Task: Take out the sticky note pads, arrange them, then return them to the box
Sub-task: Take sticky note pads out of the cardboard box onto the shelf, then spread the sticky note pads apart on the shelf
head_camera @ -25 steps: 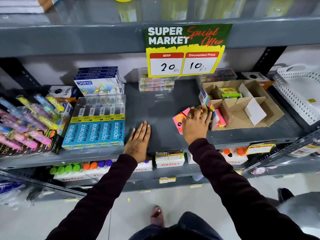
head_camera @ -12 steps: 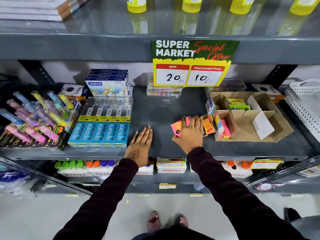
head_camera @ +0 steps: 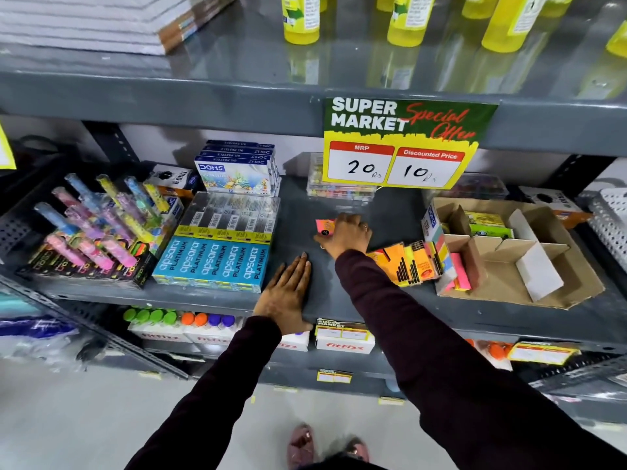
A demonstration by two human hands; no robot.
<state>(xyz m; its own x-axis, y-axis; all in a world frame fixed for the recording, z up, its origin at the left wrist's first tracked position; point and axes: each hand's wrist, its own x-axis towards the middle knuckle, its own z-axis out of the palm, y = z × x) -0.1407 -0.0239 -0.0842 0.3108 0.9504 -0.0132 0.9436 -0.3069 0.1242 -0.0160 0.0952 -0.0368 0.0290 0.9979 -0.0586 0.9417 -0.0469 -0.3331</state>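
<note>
My right hand is in the middle of the grey shelf, fingers closed over a pink sticky note pad that peeks out to its left. My left hand lies flat and open on the shelf's front edge, holding nothing. A row of orange and yellow sticky note pads leans on the shelf just left of the cardboard box. Inside the box, pink pads stand at the front left corner and green and yellow packs lie at the back.
Blue Apsara pencil boxes and Doms boxes stand left of my hands. A tray of coloured pens fills the far left. A price sign hangs from the upper shelf. A white basket is at the far right.
My right hand has carried the pink pad left and farther back on the shelf, away from the box. The orange pads stay beside the box. My left hand has not moved.
</note>
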